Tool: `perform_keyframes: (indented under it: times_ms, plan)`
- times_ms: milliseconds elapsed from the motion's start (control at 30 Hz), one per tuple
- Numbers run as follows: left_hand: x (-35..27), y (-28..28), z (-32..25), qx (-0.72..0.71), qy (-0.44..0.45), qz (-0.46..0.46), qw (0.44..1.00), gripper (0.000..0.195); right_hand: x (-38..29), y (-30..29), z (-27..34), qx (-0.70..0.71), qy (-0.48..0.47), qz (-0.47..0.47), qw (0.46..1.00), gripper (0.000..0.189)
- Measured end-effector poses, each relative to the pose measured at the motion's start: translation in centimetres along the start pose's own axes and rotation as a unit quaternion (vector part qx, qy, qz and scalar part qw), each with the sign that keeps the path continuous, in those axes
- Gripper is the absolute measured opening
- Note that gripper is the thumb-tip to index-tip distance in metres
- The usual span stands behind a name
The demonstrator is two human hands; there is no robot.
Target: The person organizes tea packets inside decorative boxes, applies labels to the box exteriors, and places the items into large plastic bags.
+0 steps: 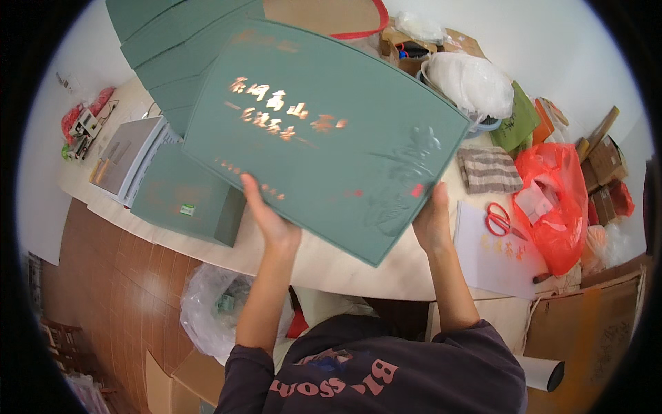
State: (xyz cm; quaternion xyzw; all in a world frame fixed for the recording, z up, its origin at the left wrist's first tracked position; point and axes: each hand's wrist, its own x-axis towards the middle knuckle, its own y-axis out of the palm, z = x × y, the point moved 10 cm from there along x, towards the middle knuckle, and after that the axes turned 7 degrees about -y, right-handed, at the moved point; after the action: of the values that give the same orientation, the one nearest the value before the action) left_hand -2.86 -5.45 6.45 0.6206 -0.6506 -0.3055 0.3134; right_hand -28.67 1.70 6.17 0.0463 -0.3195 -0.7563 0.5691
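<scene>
A large flat green gift box (320,155) with gold foil lettering and an embossed corner is held up, tilted, above the table. My left hand (271,217) grips its lower left edge, thumb on top and fingers hidden beneath. My right hand (433,220) holds the lower right edge in the same way. Left of it, another green box (181,191) with a small green-and-white sticker sits near the table's front edge. Behind, several green boxes (170,57) are stacked, partly covered by the held one.
Red-handled scissors (498,220) lie on white paper (481,264) at the right, beside a red plastic bag (556,207) and a folded striped cloth (489,169). A grey-topped device (126,155) stands on the left. A clear plastic bag (207,305) and cardboard boxes (579,336) are below the table edge.
</scene>
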Motion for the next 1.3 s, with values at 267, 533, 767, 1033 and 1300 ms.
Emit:
perform_keyframes:
  times_ms: [267,533,767,1033,1300]
  plan:
    - [-1.6,-3.2,0.7,0.15,0.164,-0.032,0.974,0.074,0.1,-9.7,0.0,0.023,0.111,-0.108,0.988,0.057]
    - [-6.3,-7.0,0.3,0.326,0.051,-0.032,0.943,0.066,0.6,-12.1,-3.1,0.038,0.173,-0.101,0.979,0.049]
    - [-5.9,-7.3,-2.1,0.358,0.039,-0.052,0.932,0.063,3.6,-13.9,-4.5,0.037,0.232,-0.105,0.966,0.052]
    - [-5.4,-9.1,-3.6,0.508,0.088,-0.133,0.846,0.062,6.9,-11.4,-3.7,-0.04,0.127,0.012,0.991,0.058]
    - [-7.0,-8.9,-2.9,0.545,0.023,-0.079,0.835,0.038,3.4,-9.9,-2.6,-0.107,0.112,-0.039,0.987,0.056]
